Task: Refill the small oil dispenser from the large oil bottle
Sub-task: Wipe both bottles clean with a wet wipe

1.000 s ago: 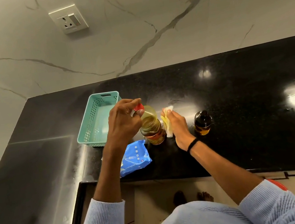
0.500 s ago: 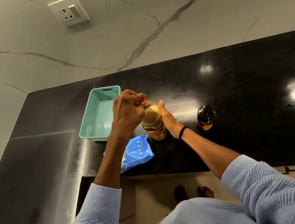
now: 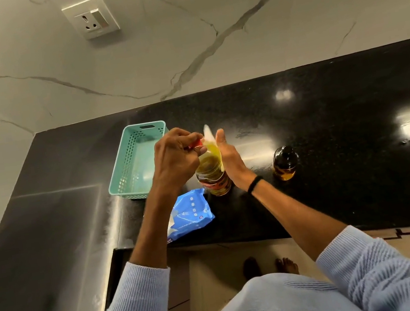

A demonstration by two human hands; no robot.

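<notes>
Two hands on the large oil bottle [image 3: 212,174], centre frame

The left hand [image 3: 174,158] pinches the red cap [image 3: 195,144]; the right hand [image 3: 229,158] presses a yellow cloth [image 3: 208,135] to the bottle's side, fingers hidden, grasp unclear. The small oil dispenser [image 3: 284,163] stands apart, right of centre, on the black counter [image 3: 354,184].

The person wears a pale blue ribbed knit sweater [image 3: 266,306], its sleeves [image 3: 137,288] ending near the elbows. A thin black band [image 3: 255,183] circles the right wrist. The feet [image 3: 286,264] are bare.
</notes>
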